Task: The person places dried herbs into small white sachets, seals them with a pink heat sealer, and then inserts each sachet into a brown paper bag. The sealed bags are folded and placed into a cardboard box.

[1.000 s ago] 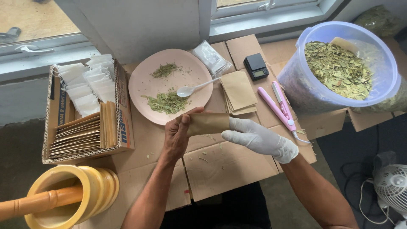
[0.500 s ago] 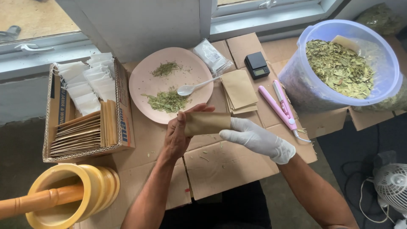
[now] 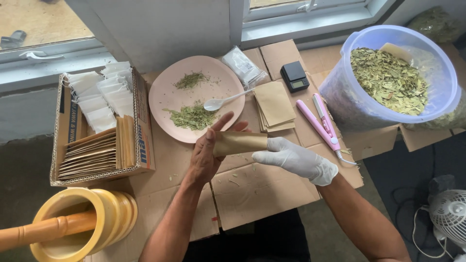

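- While both hands meet over the flattened cardboard [image 3: 262, 189] covering the tabletop, a small brown paper pouch [image 3: 240, 142] is held between them, lying sideways, just in front of the pink plate [image 3: 167, 82].
- Left hand [image 3: 206, 157], bare: palm against the pouch's left end, thumb and fingers wrapped loosely round it, forefinger raised toward the plate.
- Right hand [image 3: 296, 159], white glove: fingers curled together, pinching the pouch's right end.
- Plate holds two small heaps of crushed green leaf; a white plastic spoon [image 3: 225, 101] rests across its right rim.
- Right of plate: stack of flat brown pouches [image 3: 274, 104], a clear packet [image 3: 247, 65], a small black scale [image 3: 294, 76], a pink heat sealer [image 3: 323, 123].
- Far right: clear tub [image 3: 340, 99] of dried leaves.
- Left: cardboard box [image 3: 143, 145] with white and brown sachets standing in rows.
- Lower left: yellow mortar [image 3: 114, 213] with wooden pestle [image 3: 43, 230].
- Lower right, on the floor: small white fan [image 3: 449, 213].
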